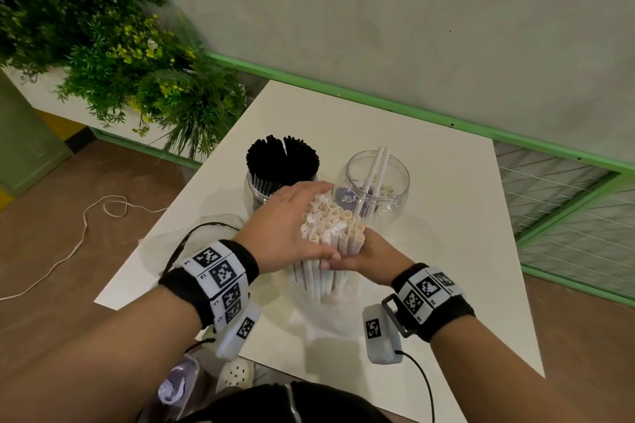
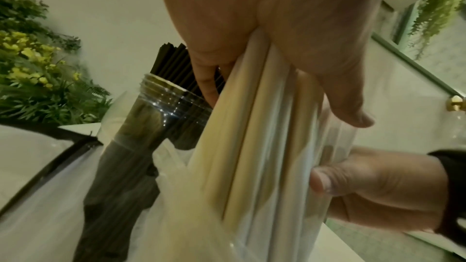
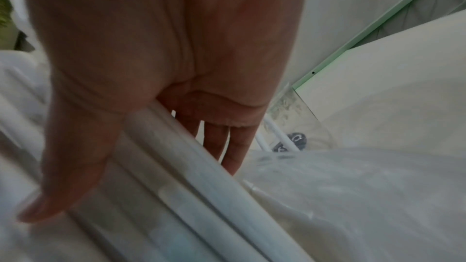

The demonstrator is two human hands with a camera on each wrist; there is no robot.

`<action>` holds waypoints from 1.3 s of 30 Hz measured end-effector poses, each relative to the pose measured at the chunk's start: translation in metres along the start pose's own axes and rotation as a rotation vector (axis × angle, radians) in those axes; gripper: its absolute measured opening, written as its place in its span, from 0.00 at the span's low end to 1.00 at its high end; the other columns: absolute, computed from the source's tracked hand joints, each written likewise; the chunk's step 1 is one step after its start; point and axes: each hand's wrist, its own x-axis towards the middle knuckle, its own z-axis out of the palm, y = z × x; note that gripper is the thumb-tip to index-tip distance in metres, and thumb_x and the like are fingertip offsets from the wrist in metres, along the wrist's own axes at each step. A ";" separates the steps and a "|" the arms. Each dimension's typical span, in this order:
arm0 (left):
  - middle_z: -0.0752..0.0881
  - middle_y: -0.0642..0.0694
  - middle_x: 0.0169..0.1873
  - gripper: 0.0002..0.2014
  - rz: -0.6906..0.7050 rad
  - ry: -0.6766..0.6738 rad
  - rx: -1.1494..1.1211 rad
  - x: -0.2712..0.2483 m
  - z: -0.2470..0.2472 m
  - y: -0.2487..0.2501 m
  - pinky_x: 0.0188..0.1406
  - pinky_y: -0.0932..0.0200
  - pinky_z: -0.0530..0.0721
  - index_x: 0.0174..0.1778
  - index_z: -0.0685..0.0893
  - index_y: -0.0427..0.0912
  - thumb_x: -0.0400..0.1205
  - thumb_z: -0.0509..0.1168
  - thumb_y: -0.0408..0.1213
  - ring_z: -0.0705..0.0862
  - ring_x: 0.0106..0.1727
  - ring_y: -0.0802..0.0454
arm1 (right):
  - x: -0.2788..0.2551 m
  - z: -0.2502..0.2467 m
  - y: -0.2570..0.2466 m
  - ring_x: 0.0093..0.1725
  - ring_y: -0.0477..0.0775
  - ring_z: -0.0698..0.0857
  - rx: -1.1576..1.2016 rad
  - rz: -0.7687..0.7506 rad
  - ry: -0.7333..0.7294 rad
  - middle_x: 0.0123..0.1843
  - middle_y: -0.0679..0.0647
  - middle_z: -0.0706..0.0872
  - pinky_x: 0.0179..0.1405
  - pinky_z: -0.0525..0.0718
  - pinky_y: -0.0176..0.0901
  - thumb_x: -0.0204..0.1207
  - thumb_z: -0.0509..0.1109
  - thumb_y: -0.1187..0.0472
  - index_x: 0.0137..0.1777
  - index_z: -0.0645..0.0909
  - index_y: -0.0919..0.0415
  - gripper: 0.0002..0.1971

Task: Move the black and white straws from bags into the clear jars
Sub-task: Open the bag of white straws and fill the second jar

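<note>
While both hands close around one upright bundle of white straws (image 1: 330,233) at the near middle of the white table (image 1: 464,251), the bundle's lower part stands inside a clear plastic bag (image 1: 309,306) that spreads crumpled on the tabletop. The left hand (image 1: 292,227) wraps the bundle from its left side, fingers curved across the far side and thumb along the near side; in the left wrist view the palm presses the straws and the thumb tip lies on them. The right hand (image 1: 371,257) grips the same bundle lower down from the right, its thumb across the front and its fingers curled behind, seen through the bag film in the left wrist view. Open straw ends point up at the head camera, some with torn paper at the tip.

Behind the hands stand two clear jars. The left jar (image 1: 256,189) is packed with black straws (image 1: 281,158), upright and touching its rim. The right jar (image 1: 378,182) holds two white straws leaning against its far rim, with something dark purple at its bottom. Green plants (image 1: 120,55) sit beyond the table's left corner, and a white cord (image 1: 86,223) lies on the brown floor
</note>
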 end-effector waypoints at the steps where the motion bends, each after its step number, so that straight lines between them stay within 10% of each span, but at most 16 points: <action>1: 0.72 0.57 0.71 0.46 0.031 -0.003 0.044 0.001 -0.001 0.001 0.72 0.59 0.67 0.77 0.63 0.59 0.63 0.71 0.65 0.68 0.71 0.58 | 0.000 -0.002 -0.001 0.62 0.45 0.85 -0.006 0.005 -0.014 0.60 0.49 0.88 0.65 0.79 0.41 0.68 0.81 0.64 0.65 0.82 0.58 0.25; 8: 0.78 0.54 0.65 0.35 0.180 0.010 0.281 0.004 0.004 0.003 0.67 0.55 0.73 0.69 0.75 0.50 0.71 0.61 0.67 0.71 0.67 0.55 | 0.001 -0.013 -0.007 0.61 0.50 0.86 0.024 -0.014 -0.058 0.59 0.54 0.89 0.62 0.82 0.42 0.70 0.79 0.66 0.64 0.82 0.61 0.21; 15: 0.78 0.58 0.54 0.29 0.169 -0.002 0.348 0.006 0.004 0.008 0.56 0.56 0.75 0.70 0.71 0.63 0.74 0.56 0.67 0.73 0.54 0.54 | 0.000 -0.012 -0.003 0.58 0.48 0.86 -0.096 0.022 -0.049 0.56 0.50 0.90 0.65 0.81 0.50 0.70 0.80 0.58 0.59 0.85 0.55 0.17; 39: 0.82 0.61 0.49 0.20 0.155 0.037 0.319 0.005 0.006 0.001 0.53 0.49 0.80 0.58 0.82 0.61 0.75 0.54 0.63 0.73 0.55 0.53 | -0.024 0.020 0.000 0.50 0.57 0.89 0.165 -0.121 0.485 0.47 0.60 0.91 0.51 0.87 0.46 0.70 0.79 0.68 0.50 0.86 0.67 0.10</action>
